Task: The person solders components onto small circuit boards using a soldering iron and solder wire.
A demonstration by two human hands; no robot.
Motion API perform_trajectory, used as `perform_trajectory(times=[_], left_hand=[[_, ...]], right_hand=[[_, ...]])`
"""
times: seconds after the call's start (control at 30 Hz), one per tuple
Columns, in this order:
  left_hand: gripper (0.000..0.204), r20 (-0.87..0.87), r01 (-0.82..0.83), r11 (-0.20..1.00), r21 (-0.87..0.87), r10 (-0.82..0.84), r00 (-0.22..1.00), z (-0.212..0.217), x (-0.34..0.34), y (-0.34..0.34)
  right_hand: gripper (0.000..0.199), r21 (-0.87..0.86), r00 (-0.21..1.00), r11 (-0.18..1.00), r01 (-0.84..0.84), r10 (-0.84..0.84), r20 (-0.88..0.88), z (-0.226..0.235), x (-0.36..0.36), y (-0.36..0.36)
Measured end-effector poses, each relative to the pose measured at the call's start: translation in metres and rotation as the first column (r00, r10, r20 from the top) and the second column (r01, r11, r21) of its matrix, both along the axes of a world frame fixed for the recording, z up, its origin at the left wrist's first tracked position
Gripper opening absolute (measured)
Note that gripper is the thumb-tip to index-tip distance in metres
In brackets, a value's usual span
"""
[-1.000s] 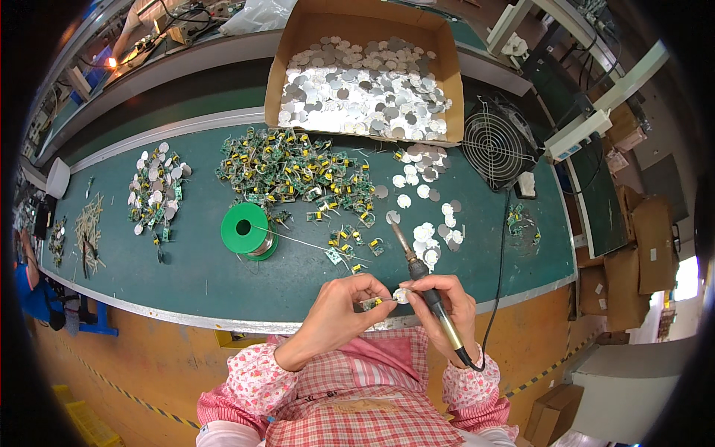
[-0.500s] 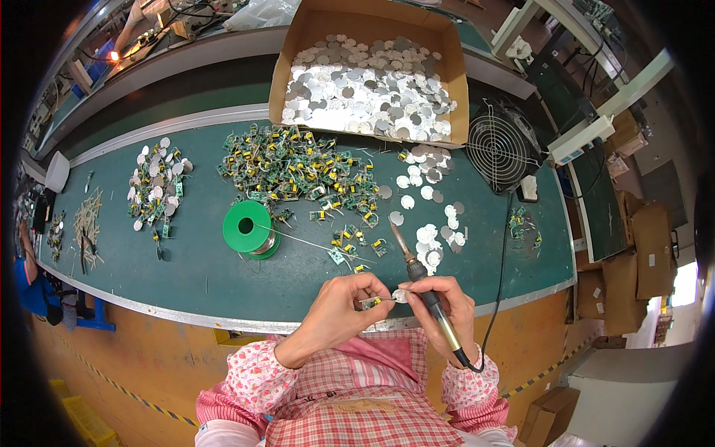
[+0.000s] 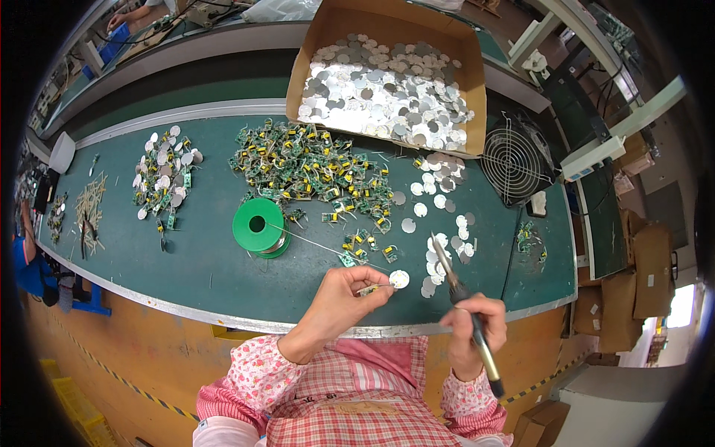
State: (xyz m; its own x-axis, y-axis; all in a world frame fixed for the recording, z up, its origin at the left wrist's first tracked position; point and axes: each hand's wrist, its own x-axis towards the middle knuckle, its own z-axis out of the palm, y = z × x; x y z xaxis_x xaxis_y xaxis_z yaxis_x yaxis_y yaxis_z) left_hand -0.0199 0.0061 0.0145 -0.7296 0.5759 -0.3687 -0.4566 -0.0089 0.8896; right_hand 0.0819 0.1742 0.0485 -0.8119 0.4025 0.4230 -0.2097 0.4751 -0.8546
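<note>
My left hand (image 3: 334, 302) is closed on a small circuit board (image 3: 368, 290) above the table's near edge. A round white disc (image 3: 399, 280) stands out past those fingertips, at the board's end; the joint is too small to make out. To the right, my right hand (image 3: 478, 328) grips a soldering iron (image 3: 460, 295), its tip pointing up and away over loose discs (image 3: 435, 262). Iron and held disc are apart. Left of the discs stands a green spool (image 3: 249, 232), with a thin solder wire (image 3: 320, 244) running toward my left hand.
A cardboard box (image 3: 469, 82) of round discs stands at the back. A large heap of circuit boards (image 3: 298, 164) lies before it, with a smaller pile of boards with discs (image 3: 165, 175) leftward. A black fan (image 3: 514, 160) stands at right, near the iron's cord (image 3: 511, 253).
My right hand has left the white disc and moved right with the soldering iron. The disc now shows its face beyond my left fingers. The whole view has shifted slightly.
</note>
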Motion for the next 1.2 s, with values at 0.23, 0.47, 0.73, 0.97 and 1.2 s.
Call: perform_trajectory(times=[0.23, 0.47, 0.73, 0.97, 1.2], left_hand=[[0.013, 0.151, -0.134, 0.982, 0.133, 0.114, 0.982, -0.001, -0.005, 0.001], [0.013, 0.158, -0.159, 0.977, 0.140, 0.137, 0.978, 0.004, -0.004, 0.000], [0.013, 0.168, -0.165, 0.971, 0.171, 0.136, 0.976, 0.001, -0.005, -0.001], [0.013, 0.157, -0.158, 0.975, 0.157, 0.134, 0.978, 0.002, -0.006, -0.001], [0.013, 0.162, -0.165, 0.974, 0.155, 0.140, 0.977, -0.001, -0.004, -0.003]], right_hand=[[0.018, -0.083, 0.995, 0.992, -0.096, 0.093, -0.037, 0.011, 0.014, -0.005], [0.015, 0.057, 0.982, 0.982, -0.179, 0.183, -0.054, 0.003, 0.012, -0.005], [0.014, 0.026, 0.988, 0.988, -0.155, 0.155, 0.007, 0.001, 0.008, -0.010], [0.013, 0.035, 0.988, 0.987, -0.156, 0.156, 0.017, 0.000, 0.006, -0.010], [0.013, 0.067, 0.986, 0.985, -0.159, 0.156, 0.054, 0.002, 0.007, -0.012]])
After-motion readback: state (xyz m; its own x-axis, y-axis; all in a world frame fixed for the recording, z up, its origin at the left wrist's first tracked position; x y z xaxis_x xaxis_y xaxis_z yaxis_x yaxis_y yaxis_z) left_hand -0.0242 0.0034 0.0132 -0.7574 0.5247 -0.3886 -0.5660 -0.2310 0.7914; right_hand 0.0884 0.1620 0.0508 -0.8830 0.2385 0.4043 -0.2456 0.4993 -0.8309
